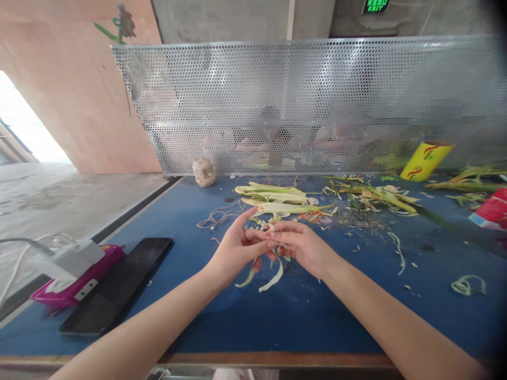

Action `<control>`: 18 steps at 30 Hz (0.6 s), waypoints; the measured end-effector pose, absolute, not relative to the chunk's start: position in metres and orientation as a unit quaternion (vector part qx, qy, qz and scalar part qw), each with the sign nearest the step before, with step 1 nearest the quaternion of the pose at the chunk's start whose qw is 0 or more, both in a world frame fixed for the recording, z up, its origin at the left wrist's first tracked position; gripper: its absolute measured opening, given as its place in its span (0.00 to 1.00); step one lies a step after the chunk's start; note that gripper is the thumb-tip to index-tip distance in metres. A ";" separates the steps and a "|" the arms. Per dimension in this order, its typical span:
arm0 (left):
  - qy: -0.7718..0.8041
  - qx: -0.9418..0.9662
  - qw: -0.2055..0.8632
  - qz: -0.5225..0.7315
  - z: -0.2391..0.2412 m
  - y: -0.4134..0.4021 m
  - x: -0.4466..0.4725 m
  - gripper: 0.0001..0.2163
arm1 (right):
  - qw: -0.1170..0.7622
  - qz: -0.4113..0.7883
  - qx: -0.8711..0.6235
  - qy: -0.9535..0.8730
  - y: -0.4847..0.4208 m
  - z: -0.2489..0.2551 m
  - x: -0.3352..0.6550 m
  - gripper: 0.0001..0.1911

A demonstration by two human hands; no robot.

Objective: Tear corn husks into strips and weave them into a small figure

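Over the middle of the blue tabletop, my left hand (pixel 241 244) and my right hand (pixel 299 243) meet fingertip to fingertip. Both pinch a pale plant strip (pixel 273 279), partly covered by the fingers; its loose ends hang below them. The left index finger points forward, away from the pinch. Just beyond the fingers lies a pile of pale green leaf stalks (pixel 273 195), looking like plant sheaths. Orange and whitish scraps (pixel 317 217) are scattered to its right. A tangle of thin brown string (pixel 219 214) rests left of the pile.
A black phone (pixel 122 282) and a magenta power strip (pixel 85 287) with white plugs are at left. A beige lump (pixel 203 172) stands by the perforated metal screen (pixel 237 95). At right are a yellow roll (pixel 426 161), green stalks (pixel 390 199), a red packet (pixel 493 210) and a curled strip (pixel 467 285).
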State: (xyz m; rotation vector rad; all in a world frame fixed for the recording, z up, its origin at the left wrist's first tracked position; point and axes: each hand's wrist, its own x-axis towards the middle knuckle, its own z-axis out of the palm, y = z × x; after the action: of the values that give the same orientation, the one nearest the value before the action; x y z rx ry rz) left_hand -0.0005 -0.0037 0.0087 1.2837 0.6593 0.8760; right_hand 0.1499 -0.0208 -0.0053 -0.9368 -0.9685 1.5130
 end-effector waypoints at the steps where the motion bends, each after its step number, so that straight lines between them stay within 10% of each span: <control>1: 0.290 0.573 0.666 0.380 0.008 -0.003 -0.001 0.38 | 0.533 0.634 -0.392 -0.400 -0.021 -0.005 0.150 0.08; 18: 0.298 0.594 0.659 0.353 0.005 -0.001 -0.001 0.42 | 0.471 0.471 -0.443 -0.600 -0.022 -0.002 0.155 0.08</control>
State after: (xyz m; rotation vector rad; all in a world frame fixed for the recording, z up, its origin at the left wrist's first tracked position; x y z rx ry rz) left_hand -0.0009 -0.0009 0.0047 1.3445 0.6754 0.7995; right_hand 0.1547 -0.0221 -0.0016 -1.0845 -1.4705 1.1534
